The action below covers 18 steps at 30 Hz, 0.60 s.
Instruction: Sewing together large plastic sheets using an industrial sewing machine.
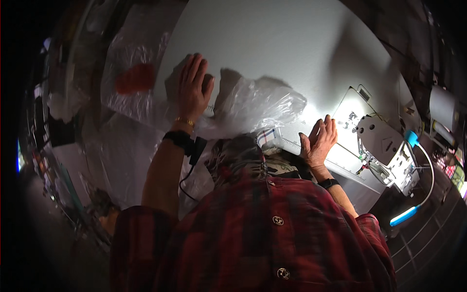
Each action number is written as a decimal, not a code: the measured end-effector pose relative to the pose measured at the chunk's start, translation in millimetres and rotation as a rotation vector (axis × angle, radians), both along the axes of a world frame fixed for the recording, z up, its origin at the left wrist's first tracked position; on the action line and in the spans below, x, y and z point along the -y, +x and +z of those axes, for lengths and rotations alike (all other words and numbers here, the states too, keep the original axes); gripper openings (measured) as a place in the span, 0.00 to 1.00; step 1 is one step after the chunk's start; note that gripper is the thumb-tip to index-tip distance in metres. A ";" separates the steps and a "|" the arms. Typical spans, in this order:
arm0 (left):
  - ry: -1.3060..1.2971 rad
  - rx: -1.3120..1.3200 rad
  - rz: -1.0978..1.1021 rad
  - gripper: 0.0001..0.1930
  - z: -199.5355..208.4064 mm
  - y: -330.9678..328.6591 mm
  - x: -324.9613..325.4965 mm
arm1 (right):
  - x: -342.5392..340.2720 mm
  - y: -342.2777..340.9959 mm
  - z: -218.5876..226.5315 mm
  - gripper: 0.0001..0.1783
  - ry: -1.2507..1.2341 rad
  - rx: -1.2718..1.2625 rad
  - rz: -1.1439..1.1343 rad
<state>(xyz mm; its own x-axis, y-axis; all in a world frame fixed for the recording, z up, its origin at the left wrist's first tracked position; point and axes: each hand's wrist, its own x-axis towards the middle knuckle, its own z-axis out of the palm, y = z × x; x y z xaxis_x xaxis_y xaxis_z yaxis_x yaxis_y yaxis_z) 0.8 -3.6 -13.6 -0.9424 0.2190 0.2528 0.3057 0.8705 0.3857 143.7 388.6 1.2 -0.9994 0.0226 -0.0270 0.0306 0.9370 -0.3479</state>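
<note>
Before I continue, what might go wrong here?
The crinkled clear plastic bag, bunched at the near edge of the pale tabletop, might slip off. The thin black cable hanging by the black left wrist strap could snag. The open right hand, close to the white metal sewing machine, might bump it.

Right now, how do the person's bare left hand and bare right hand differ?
The left hand is beside crinkled clear plastic; the right hand is nearer the pale sewing machine. The left wears a gold-coloured bracelet and black strap; the right, a black wristband. Both hands are open.
</note>
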 end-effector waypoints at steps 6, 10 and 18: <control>0.045 -0.134 0.040 0.20 -15.3 1.0 3.2 | -1.8 -0.2 -3.5 0.44 -0.016 -0.062 0.085; 0.037 -0.270 0.033 0.16 -20.0 -2.3 6.6 | -4.5 0.0 -5.7 0.45 -0.056 -0.093 0.160; 0.091 -0.213 0.122 0.15 -18.5 4.8 0.4 | -4.0 0.5 -8.9 0.46 -0.017 -0.132 0.158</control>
<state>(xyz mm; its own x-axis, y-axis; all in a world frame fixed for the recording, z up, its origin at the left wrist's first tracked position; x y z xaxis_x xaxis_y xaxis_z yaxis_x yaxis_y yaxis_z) 5.6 -4.0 -32.1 -0.8838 0.0747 0.4619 0.2835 0.8707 0.4018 144.2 392.5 -7.7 -0.9854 -0.1336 0.1056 -0.1629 0.9205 -0.3551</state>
